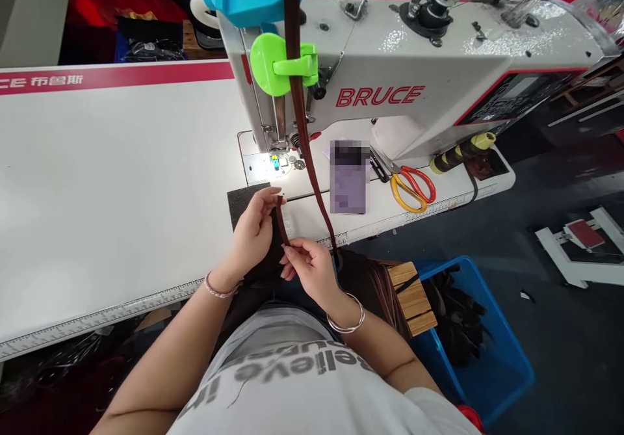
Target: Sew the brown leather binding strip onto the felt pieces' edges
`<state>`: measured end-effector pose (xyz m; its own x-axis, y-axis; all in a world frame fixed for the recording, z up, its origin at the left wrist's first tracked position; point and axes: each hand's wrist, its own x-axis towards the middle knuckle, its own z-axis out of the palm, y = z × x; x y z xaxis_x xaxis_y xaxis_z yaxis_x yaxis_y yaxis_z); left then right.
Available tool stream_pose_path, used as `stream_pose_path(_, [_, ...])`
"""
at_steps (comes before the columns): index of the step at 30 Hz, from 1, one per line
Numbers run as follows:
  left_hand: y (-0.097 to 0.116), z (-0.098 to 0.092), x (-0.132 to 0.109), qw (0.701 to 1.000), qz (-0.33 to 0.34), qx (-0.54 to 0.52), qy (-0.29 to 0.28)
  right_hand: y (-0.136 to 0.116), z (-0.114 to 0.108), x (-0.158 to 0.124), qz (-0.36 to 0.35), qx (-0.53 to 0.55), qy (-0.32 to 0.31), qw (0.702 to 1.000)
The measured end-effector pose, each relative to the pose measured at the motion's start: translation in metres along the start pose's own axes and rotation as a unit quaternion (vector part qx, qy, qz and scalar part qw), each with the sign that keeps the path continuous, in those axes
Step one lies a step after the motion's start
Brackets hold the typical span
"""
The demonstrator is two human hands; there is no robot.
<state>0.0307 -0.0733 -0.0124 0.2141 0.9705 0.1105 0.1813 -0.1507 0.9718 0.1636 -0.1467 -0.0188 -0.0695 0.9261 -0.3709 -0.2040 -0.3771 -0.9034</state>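
Nearest me is my printed white T-shirt [312,396], with a beaded bracelet [220,292] on my left wrist and silvery bangles [358,321] on my right. My right hand [314,272] pinches the lower part of a narrow brown strip [281,224] between thumb and forefinger. My left hand [254,227] has its fingertips bent in at the strip's upper end; I cannot tell how firmly they press. The strip runs between my 2 hands, along the right side of a black piece of material [240,204] at the front edge of the white sewing table [121,181]. To my right, on the floor side, a blue bin [507,383] holds dark pieces, with a slatted wooden piece [412,292] beside it. Farther in on the table lie a pixelated purple item [350,188] and scissors [414,188] with 1 yellow and 1 red-orange handle. A long brown band [312,168] drops from above, past a green clip [268,64], to the table edge near my right hand. Beyond my fingers are the lit needle area [277,160] and the white BRUCE sewing machine [380,77]; farthest back, at left, sits a red bin [92,12].
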Motion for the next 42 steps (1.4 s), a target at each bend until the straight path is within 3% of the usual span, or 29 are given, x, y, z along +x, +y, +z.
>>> stream_pose_path(2, [0.000, -0.007, 0.000, 0.990, 0.058, 0.115, -0.059, -0.002, -0.001, 0.002, 0.008, 0.013, -0.003, 1.000])
stream_pose_path(4, [0.003, -0.013, -0.001, 0.964, 0.102, 0.233, -0.079, -0.004, -0.002, 0.004, 0.015, 0.022, -0.006, 1.000])
stream_pose_path(9, [0.006, -0.020, -0.003, 0.900, 0.096, 0.425, 0.010, -0.008, -0.004, 0.005, 0.023, 0.034, -0.003, 0.999])
stream_pose_path(13, [-0.004, -0.019, -0.004, 0.880, 0.119, 0.459, -0.005, -0.013, -0.007, 0.008, -0.004, 0.032, -0.004, 0.999])
stream_pose_path(17, [-0.008, -0.013, -0.004, 0.887, 0.140, 0.440, 0.002, -0.019, -0.008, 0.015, -0.050, -0.005, -0.008, 0.999])
stream_pose_path(21, [-0.007, -0.013, -0.002, 0.891, 0.199, 0.404, -0.053, -0.019, -0.007, 0.022, -0.054, -0.086, -0.046, 0.994])
stream_pose_path(24, [-0.008, -0.015, -0.002, 0.886, 0.216, 0.405, -0.061, -0.018, -0.007, 0.017, -0.073, -0.178, -0.065, 0.979])
stream_pose_path(26, [-0.009, -0.015, -0.002, 0.885, 0.220, 0.406, -0.055, -0.021, -0.009, 0.008, -0.143, -0.275, -0.051, 0.949])
stream_pose_path(28, [-0.010, -0.015, -0.002, 0.887, 0.218, 0.405, -0.050, -0.028, -0.016, -0.004, -0.253, -0.368, -0.004, 0.895])
stream_pose_path(30, [-0.010, -0.015, -0.002, 0.890, 0.214, 0.399, -0.047, -0.038, -0.029, -0.013, -0.357, -0.413, 0.075, 0.834])
stream_pose_path(32, [-0.010, -0.015, -0.002, 0.893, 0.210, 0.395, -0.047, -0.047, -0.047, -0.013, -0.411, -0.432, 0.171, 0.784])
stream_pose_path(34, [-0.010, -0.015, -0.002, 0.893, 0.209, 0.395, -0.049, -0.051, -0.067, -0.003, -0.408, -0.479, 0.250, 0.736])
stream_pose_path(36, [-0.010, -0.015, -0.002, 0.893, 0.210, 0.396, -0.051, -0.050, -0.083, 0.012, -0.363, -0.539, 0.284, 0.705])
stream_pose_path(42, [-0.011, -0.015, -0.001, 0.899, 0.205, 0.383, -0.050, -0.036, -0.091, 0.039, -0.295, -0.609, 0.298, 0.674])
